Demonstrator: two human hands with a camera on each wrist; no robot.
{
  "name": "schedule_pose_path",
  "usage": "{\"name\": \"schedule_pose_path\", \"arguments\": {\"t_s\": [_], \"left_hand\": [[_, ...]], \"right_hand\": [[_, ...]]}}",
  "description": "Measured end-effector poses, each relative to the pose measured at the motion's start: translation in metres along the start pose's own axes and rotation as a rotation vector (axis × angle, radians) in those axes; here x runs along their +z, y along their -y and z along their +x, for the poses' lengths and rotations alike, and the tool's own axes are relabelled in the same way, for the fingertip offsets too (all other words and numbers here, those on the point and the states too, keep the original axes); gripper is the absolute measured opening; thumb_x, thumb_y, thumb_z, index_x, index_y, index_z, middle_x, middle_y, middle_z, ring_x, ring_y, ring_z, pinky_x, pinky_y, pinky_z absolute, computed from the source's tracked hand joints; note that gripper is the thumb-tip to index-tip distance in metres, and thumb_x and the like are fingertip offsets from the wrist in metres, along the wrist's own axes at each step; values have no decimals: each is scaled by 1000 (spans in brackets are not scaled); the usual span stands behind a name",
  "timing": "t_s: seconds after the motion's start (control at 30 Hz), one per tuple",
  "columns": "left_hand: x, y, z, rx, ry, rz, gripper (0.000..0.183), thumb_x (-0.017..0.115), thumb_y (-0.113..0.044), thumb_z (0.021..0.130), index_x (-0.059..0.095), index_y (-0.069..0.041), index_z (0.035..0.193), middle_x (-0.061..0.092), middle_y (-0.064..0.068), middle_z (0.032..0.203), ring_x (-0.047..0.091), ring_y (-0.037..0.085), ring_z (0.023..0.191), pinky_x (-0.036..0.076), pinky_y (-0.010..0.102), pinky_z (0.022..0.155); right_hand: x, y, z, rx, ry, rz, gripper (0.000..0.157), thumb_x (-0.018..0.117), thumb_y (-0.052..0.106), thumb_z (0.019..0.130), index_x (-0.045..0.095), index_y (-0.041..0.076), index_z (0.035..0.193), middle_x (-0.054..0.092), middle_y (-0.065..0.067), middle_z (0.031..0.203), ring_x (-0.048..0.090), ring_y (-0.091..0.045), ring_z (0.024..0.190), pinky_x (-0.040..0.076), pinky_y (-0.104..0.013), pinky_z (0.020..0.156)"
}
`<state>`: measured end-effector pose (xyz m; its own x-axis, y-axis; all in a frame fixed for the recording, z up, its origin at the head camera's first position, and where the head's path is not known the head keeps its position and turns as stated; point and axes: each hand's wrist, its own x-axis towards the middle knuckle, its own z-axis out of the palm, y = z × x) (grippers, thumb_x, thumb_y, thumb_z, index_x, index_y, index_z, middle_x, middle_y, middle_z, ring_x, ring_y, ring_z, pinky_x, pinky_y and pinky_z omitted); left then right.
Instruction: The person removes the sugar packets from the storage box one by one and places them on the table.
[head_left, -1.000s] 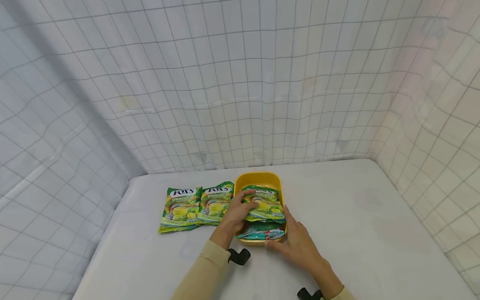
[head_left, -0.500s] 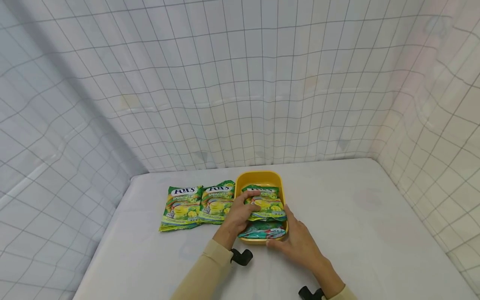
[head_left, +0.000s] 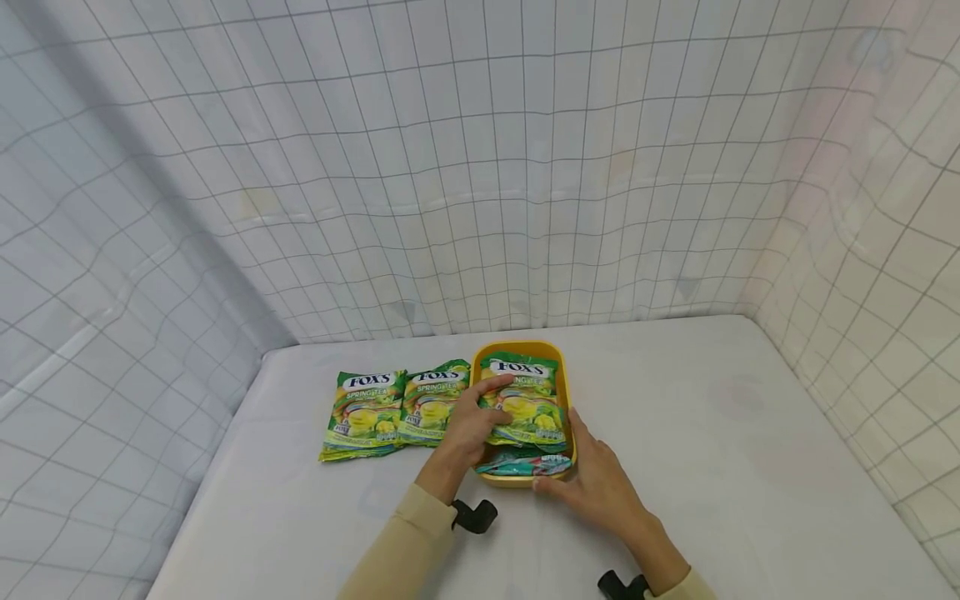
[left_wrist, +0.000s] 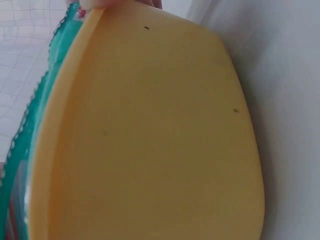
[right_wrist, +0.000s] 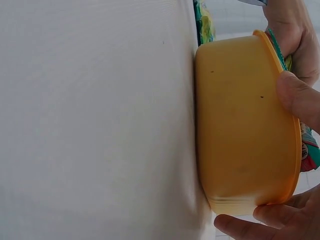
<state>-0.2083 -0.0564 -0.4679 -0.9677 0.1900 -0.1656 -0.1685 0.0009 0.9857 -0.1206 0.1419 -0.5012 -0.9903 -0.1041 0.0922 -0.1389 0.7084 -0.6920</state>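
A green candy bag [head_left: 528, 408] marked FOX'S lies face up in the yellow plastic tub [head_left: 525, 347]. My left hand [head_left: 468, 425] rests on its left side, index finger and thumb stretched across the printed face; the other fingers are hidden. Under its front end a teal candy bag [head_left: 525, 463] shows inside the tub. My right hand [head_left: 600, 487] holds the tub at its front right corner. In the right wrist view the thumb [right_wrist: 297, 97] is on the rim, with fingers [right_wrist: 280, 220] against the side wall. The left wrist view shows the tub's outer wall [left_wrist: 150, 125] up close.
Two groups of green FOX'S candy bags, a left one [head_left: 365, 417] and a right one [head_left: 432, 408], lie left of the tub on the white table [head_left: 697, 433]. White grid-patterned sheets [head_left: 525, 167] close off the back and both sides.
The green candy bag in the tub has shifted back and now lies flatter, with its FOX'S name in sight. My left hand has drawn slightly left; the right hand stays on the tub.
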Motion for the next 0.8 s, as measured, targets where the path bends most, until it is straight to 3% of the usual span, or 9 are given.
{"name": "schedule_pose_path", "arguments": {"t_s": [0.33, 0.6, 0.8], "left_hand": [[-13, 0, -7, 7, -5, -11, 58, 68, 15, 85, 66, -12, 136, 42, 15, 153, 51, 34, 124, 54, 38, 88], [-21, -3, -15, 19, 27, -54, 60, 67, 16, 85, 63, -10, 140, 44, 16, 150, 59, 30, 115, 55, 36, 87], [-27, -3, -20, 47, 79, -93, 62, 64, 20, 84, 60, -5, 141, 45, 16, 150, 58, 28, 120, 56, 35, 91]], "right_hand": [[0, 0, 0, 12, -2, 1, 120, 84, 58, 77, 21, 1, 160, 49, -25, 148, 54, -45, 124, 46, -56, 101], [1, -1, 0, 3, -1, 0, 121, 83, 60, 76, 20, -1, 160, 51, -25, 146, 55, -44, 122, 46, -57, 101], [1, -1, 0, 18, 7, 4, 122, 83, 61, 76, 19, 1, 161, 47, -25, 150, 53, -45, 126, 45, -57, 103]]}}
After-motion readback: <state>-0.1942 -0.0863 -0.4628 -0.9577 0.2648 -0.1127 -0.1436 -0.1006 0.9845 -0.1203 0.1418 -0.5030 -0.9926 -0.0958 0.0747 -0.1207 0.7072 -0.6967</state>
